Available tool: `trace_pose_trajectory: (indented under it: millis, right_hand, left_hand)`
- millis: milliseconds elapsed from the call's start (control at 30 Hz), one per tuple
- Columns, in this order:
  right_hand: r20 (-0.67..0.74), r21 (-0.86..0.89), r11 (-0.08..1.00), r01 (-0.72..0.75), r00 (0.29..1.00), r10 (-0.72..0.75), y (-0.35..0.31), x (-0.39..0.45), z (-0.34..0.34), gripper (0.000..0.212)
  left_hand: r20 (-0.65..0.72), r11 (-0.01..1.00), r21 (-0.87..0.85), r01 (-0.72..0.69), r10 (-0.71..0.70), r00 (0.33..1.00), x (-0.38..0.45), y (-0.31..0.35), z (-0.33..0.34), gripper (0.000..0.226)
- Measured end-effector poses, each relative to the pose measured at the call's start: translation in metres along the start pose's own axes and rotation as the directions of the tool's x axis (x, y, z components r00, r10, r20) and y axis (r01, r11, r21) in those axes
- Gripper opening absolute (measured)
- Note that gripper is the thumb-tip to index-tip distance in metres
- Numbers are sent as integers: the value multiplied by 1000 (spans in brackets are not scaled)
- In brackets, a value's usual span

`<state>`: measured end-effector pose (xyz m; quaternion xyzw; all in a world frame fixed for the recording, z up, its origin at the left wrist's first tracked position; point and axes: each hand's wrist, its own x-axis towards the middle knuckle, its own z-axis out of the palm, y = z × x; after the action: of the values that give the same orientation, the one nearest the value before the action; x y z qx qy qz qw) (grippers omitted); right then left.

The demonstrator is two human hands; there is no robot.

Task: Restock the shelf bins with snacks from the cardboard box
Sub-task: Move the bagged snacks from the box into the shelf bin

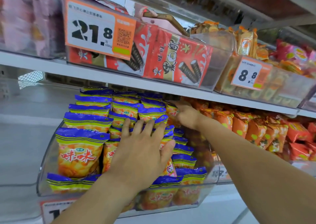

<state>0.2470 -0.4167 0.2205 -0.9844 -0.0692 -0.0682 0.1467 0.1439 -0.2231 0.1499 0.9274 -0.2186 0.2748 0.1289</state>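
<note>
A clear shelf bin on the lower shelf holds several rows of blue-and-yellow topped orange snack packets. My left hand lies flat on the packets in the middle of the bin, fingers spread and straight, pressing them. My right hand reaches to the bin's back right corner under the upper shelf. Its fingers curl round the top of one snack packet there. The cardboard box is out of view.
Above, a bin of red wafer-roll packs carries a 21.8 price tag, and a phone lies on top. A bin tagged 8.8 stands to the right. Orange packets fill the neighbouring lower bin. Another clear bin stands left.
</note>
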Motion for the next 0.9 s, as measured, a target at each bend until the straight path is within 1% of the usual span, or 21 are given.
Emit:
trace_pose_trajectory:
  millis: [67, 133, 200, 267, 333, 433, 533, 633, 667, 733, 800, 867, 900]
  right_hand:
    - [-65, 61, 998, -30, 997, 34, 6, -1, 1, 67]
    - [-187, 29, 999, -28, 982, 33, 15, -4, 3, 63]
    - [-305, 37, 999, -7, 952, 19, 20, -6, 6, 55]
    - [-360, 37, 999, 16, 933, -2, 20, -5, 9, 45]
    - [-345, -11, 1000, 25, 938, -28, 19, -5, 9, 41]
    - [-283, -60, 997, 56, 957, -71, 19, -6, 9, 36]
    - [-240, -94, 993, 71, 966, -92, 18, -9, 8, 37]
    - [-193, -83, 990, 116, 973, -130, 15, -18, 7, 43]
    - [-194, -73, 988, 138, 969, -150, 14, -22, 7, 45]
    - [-253, -50, 987, 153, 954, -160, 13, -35, 3, 47]
    - [-304, -10, 989, 145, 942, -141, 9, -54, -2, 45]
    - [-320, 81, 981, 176, 937, -141, 3, -77, -5, 39]
    - [-336, 134, 972, 192, 932, -138, -2, -91, -7, 35]
  left_hand:
    - [-6, 1000, -7, 2, -2, 1000, -1, 0, -1, 64]
    - [-13, 1000, -5, 4, -4, 1000, -1, 1, 0, 63]
    - [-19, 1000, 2, 2, -2, 1000, -1, 1, 0, 62]
    - [-27, 1000, 10, 1, 0, 1000, -1, 1, 1, 61]
    - [-33, 1000, 9, 1, -1, 999, -1, 1, 2, 61]
    - [-31, 1000, 3, 8, -8, 999, -1, 0, 3, 62]
    - [-28, 1000, 3, 10, -10, 1000, -1, 0, 2, 62]
    - [-28, 1000, -3, 12, -13, 1000, -2, 0, 1, 60]
    - [-33, 1000, -4, 11, -11, 999, -2, 0, 2, 60]
    - [-30, 1000, -11, 6, -6, 1000, 0, -1, 2, 59]
    - [43, 999, -34, 11, -10, 999, 1, -1, -2, 65]
    - [136, 999, -39, 17, -11, 991, 1, -1, -8, 77]
    - [139, 999, -39, 20, -14, 990, 1, 0, -11, 80]
